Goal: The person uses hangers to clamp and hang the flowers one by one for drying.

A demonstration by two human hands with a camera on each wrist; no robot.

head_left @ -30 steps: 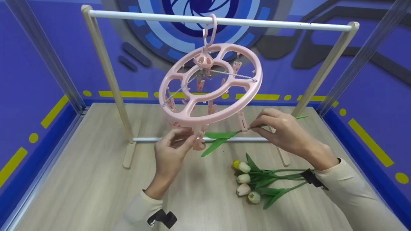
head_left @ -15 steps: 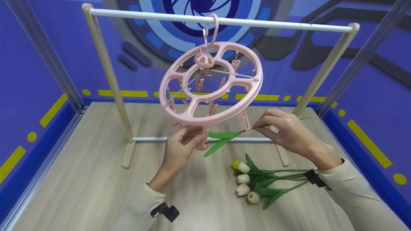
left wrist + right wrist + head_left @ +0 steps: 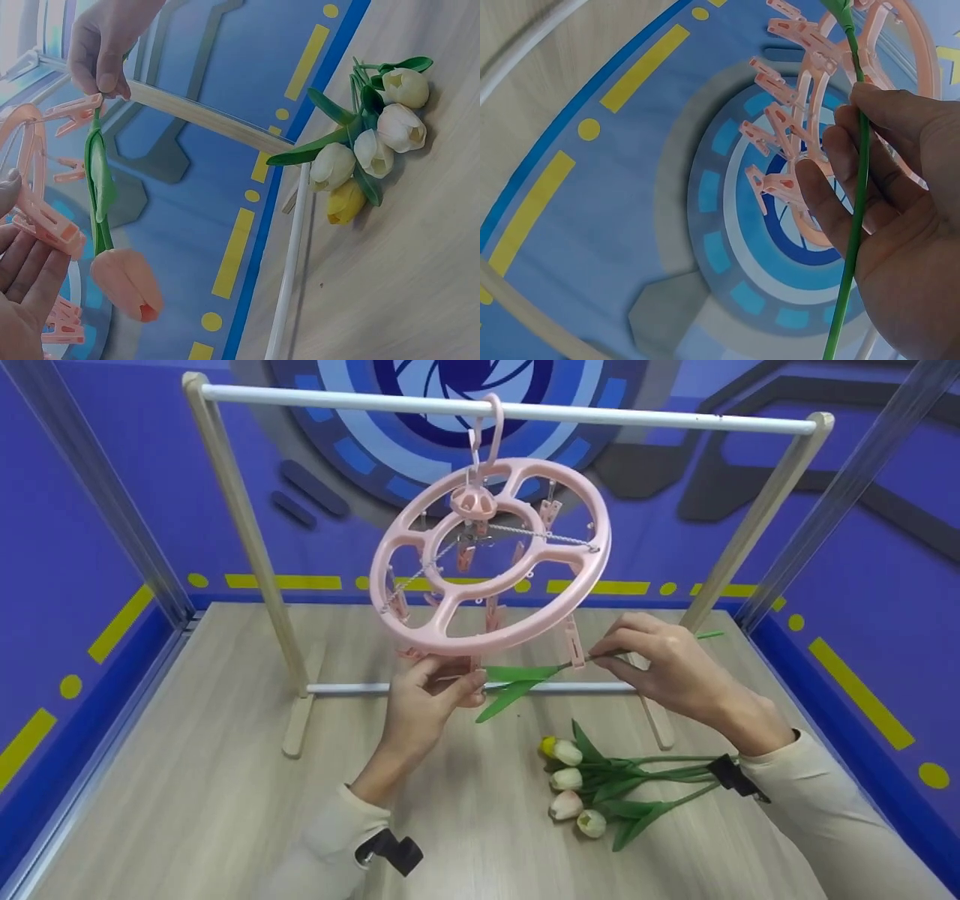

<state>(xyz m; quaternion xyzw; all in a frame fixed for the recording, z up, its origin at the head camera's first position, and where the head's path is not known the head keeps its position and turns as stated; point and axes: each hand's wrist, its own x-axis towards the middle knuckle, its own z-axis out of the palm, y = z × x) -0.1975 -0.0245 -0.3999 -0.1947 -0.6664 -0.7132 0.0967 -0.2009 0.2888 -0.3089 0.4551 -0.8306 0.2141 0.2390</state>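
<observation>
A round pink clip hanger [image 3: 491, 641] hangs tilted from the rack's top bar. At its front rim my left hand [image 3: 420, 701] pinches a pink clothespin [image 3: 49, 225] between thumb and fingers. My right hand [image 3: 660, 664] pinches the green stem of a pink tulip [image 3: 126, 285] between thumb and fingertips. Another clothespin [image 3: 574, 643] meets the stem beside the right fingertips; whether it bites the stem I cannot tell. In the left wrist view the bloom hangs close to the left hand's clothespin. The head view mostly hides the bloom behind the left hand.
Several tulips [image 3: 568, 778], white, pale pink and yellow, lie on the wooden table [image 3: 225, 810] at right. The drying rack has wooden legs [image 3: 251, 532], a white top bar [image 3: 637, 414] and a lower bar [image 3: 345, 688]. Blue-purple walls [image 3: 75, 547] enclose the table.
My left hand has moved right to the clothespin by the bloom, which it now covers more. The right hand and stem have shifted slightly right. The hanger has barely moved.
</observation>
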